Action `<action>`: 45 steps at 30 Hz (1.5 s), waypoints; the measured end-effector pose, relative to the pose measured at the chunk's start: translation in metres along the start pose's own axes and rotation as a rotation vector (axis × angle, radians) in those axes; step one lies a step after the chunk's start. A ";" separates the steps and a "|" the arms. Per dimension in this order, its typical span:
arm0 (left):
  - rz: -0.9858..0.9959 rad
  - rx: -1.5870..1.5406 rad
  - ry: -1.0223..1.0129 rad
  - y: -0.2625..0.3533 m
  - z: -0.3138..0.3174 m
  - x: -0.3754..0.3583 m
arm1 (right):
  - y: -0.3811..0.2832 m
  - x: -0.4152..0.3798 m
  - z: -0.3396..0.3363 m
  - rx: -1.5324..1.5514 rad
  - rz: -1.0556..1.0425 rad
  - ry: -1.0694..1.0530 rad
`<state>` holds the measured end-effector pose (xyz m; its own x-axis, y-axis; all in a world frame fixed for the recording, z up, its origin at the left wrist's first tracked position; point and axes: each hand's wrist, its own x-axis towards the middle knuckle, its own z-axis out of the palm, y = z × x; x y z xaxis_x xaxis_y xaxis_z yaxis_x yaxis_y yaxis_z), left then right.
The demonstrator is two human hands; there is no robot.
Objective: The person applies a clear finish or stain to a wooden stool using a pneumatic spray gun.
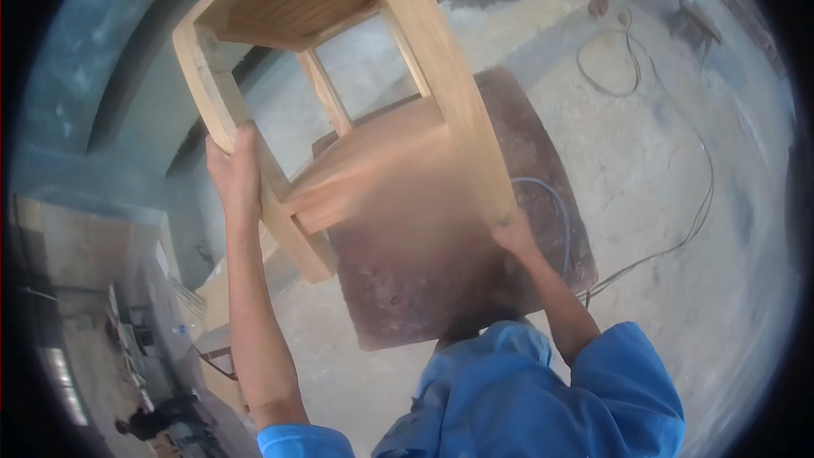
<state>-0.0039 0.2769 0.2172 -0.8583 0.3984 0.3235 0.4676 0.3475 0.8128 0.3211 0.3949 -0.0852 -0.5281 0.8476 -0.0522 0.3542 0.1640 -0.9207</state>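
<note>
A pale, unpainted wooden chair is tilted in front of me, above a dark brown padded-looking surface. My left hand is wrapped round the chair's left side piece, fingers closed on the wood. Lower on the right, my right hand grips the end of the long right leg. Between the two hands spans the chair's seat panel, partly smeared by a blur. Some of my right fingers are hidden behind the leg.
A thin blue hose curves over the brown surface beside my right hand. Dark cable loops across the concrete floor at right. A small dark stool stands at the far right. Dark clutter lies at lower left.
</note>
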 end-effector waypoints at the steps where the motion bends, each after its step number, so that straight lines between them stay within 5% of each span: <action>1: 0.009 -0.010 0.014 -0.002 0.000 -0.003 | 0.002 0.010 -0.020 -0.032 0.013 0.009; 6: 0.108 -0.012 0.047 -0.007 -0.001 -0.016 | -0.037 0.059 -0.079 -0.190 0.063 0.035; 13: 0.094 -0.020 0.038 -0.042 -0.017 -0.047 | -0.143 0.142 -0.113 0.181 -0.200 0.112; 17: 0.049 0.025 0.057 -0.022 -0.008 -0.071 | -0.209 0.154 -0.141 0.074 -0.329 0.277; 25: 0.072 0.052 0.058 -0.038 -0.010 -0.076 | -0.122 0.167 -0.115 -0.049 -0.416 0.149; 28: 0.033 0.024 0.012 -0.062 -0.019 -0.072 | -0.085 0.154 -0.111 -0.248 -0.283 0.059; 31: -0.036 0.075 0.138 -0.074 -0.028 -0.076 | -0.110 0.151 -0.110 -0.191 -0.185 -0.038; 33: 0.069 0.099 0.067 -0.067 -0.034 -0.081 | -0.124 0.156 -0.089 0.141 -0.350 0.043; 39: 0.045 0.016 0.049 -0.057 -0.039 -0.101 | -0.212 0.166 -0.043 0.426 -0.443 -0.006; 45: 0.021 -0.008 0.053 -0.070 -0.051 -0.123 | -0.152 0.175 0.030 0.198 -0.454 -0.116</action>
<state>0.0581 0.1604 0.1451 -0.8582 0.3599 0.3661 0.4846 0.3325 0.8091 0.1520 0.5028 0.0339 -0.6809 0.6497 0.3381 -0.0781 0.3946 -0.9155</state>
